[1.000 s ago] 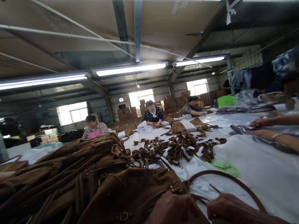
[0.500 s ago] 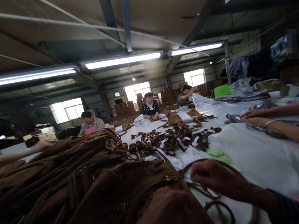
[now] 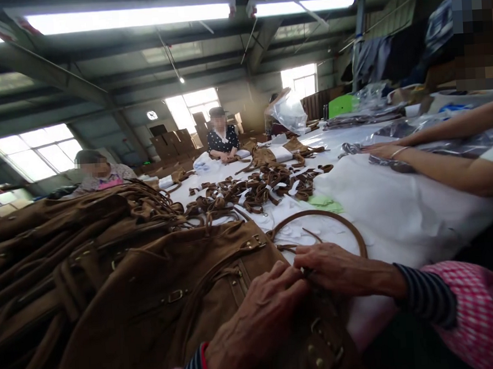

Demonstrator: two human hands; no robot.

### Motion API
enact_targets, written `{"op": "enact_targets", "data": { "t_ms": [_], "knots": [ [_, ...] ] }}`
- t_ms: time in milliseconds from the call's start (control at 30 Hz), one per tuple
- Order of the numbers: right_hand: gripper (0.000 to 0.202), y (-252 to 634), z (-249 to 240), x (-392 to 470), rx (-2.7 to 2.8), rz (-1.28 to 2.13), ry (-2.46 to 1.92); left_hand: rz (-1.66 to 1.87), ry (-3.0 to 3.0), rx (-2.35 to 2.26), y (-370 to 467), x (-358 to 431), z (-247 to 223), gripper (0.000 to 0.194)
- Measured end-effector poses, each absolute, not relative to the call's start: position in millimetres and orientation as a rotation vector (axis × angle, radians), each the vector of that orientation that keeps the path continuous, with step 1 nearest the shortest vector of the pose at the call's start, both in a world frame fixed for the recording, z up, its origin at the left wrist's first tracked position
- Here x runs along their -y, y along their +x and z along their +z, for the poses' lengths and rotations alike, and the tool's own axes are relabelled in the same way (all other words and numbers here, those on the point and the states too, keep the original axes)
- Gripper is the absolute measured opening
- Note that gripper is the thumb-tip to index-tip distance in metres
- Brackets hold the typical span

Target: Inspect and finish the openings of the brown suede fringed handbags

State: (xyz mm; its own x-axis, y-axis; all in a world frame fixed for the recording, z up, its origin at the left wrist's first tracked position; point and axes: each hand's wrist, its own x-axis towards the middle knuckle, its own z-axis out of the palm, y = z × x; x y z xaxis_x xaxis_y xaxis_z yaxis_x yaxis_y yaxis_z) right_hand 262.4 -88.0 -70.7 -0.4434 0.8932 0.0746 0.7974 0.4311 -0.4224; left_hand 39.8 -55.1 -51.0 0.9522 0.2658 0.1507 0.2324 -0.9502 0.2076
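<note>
A brown bag with straps and brass-coloured buckles lies on the table in front of me. My left hand rests over its right part, fingers curled and closed on the bag. Against its fingertips, my right hand pinches a dark strap end with a small glint of metal; its exact shape is hidden by the fingers. A long brown strap arcs up from the bag and passes behind my right hand. Below the hands, another buckle shows on the bag's side.
More brown bags are piled at the left. Several short brown straps with white wraps lie heaped on the white table, near a green cloth. A co-worker's hands press plastic-wrapped items at the right. Other people sit across.
My view has tilted down. My right hand has come left and met my left hand at the bag's edge, and now pinches the strap end.
</note>
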Motion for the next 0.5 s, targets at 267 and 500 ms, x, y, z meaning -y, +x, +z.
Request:
{"op": "enact_targets", "data": {
  "t_ms": [267, 500],
  "knots": [
    [0.006, 261.6, -83.5, 86.3, 2.384, 0.342, -1.44, 0.117, 2.885, -0.508, 38.2, 59.9, -48.6, 0.015],
    [0.011, 259.8, -86.2, 91.5, 2.333, 0.452, -1.49, 0.161, 3.014, -0.308, 40.1, 62.3, -41.3, 0.033]
  ]
}}
